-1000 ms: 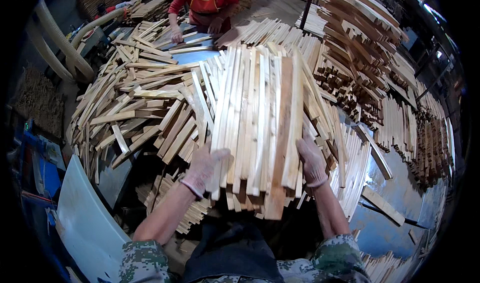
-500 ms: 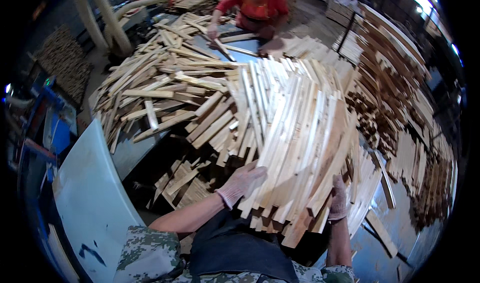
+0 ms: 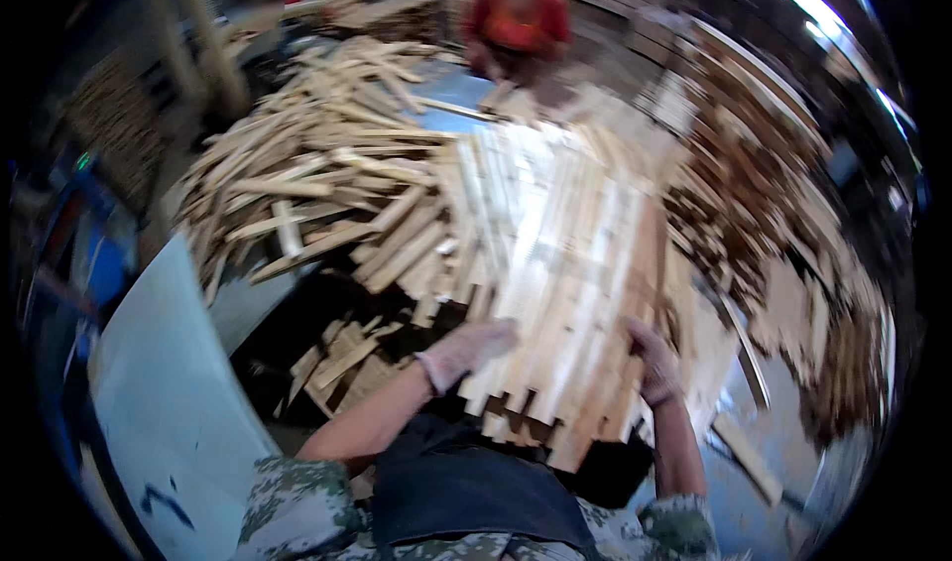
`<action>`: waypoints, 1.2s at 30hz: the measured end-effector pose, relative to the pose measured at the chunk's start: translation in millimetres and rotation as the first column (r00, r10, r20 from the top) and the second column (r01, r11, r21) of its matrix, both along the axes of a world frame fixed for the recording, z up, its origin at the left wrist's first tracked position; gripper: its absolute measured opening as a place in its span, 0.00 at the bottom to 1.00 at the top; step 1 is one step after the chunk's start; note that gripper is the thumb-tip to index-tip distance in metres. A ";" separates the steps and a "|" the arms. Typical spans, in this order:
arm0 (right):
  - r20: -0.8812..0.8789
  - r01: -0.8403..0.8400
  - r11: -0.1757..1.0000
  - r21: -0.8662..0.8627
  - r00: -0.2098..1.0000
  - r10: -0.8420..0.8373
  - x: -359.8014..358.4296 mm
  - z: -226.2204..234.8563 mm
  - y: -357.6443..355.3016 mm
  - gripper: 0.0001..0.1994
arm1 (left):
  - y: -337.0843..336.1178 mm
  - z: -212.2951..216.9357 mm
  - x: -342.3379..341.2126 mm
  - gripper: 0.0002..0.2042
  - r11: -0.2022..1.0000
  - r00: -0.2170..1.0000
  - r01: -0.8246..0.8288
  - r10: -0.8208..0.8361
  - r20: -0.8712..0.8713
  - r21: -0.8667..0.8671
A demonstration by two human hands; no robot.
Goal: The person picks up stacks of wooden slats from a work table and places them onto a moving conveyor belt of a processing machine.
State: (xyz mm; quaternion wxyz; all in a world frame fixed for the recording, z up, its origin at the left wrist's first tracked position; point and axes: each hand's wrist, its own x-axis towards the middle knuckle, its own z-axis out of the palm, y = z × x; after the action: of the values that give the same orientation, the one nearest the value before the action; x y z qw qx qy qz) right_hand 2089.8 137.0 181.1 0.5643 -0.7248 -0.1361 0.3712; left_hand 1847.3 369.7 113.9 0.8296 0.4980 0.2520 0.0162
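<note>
A broad bundle of pale wooden strips lies side by side in front of me, its near ends uneven. My left hand, in a light knitted glove, presses against the bundle's left edge near the front. Against the right edge my gloved right hand is curled, so the strips sit between both hands. Motion blur softens the picture, and some fingertips are hidden by the wood.
Loose strips are heaped at the left. Stacked strips stand at the right. A pale blue panel curves along my left, beside a dark gap holding offcuts. Across the table, a person in red stands.
My right hand has moved up and inward along the bundle's right edge. The strip that lay askew there now looks more in line. The person opposite has drawn a hand in.
</note>
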 end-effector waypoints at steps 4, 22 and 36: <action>-0.130 -0.044 0.997 0.066 0.990 0.053 7.1 -2.3 6.4 0.18 | 2.9 -12.9 3.6 0.40 0.972 0.979 -0.197 0.187 -0.081 -0.131; -0.167 -0.019 0.933 0.359 0.982 0.084 31.0 -41.3 -3.2 0.21 | -23.0 -1.5 -3.7 0.19 0.993 0.995 -0.100 0.101 -0.009 0.068; -0.007 -0.055 0.980 0.192 0.998 0.058 13.5 -20.5 16.1 0.12 | -41.3 31.8 -46.4 0.58 0.953 0.882 -0.281 0.210 0.421 0.112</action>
State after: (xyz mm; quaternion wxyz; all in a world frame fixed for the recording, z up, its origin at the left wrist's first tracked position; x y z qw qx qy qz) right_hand 2103.2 153.1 160.5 0.6214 -0.6606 -0.1882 0.3768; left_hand 1800.9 328.4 145.7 0.8093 0.5165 0.1341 0.2454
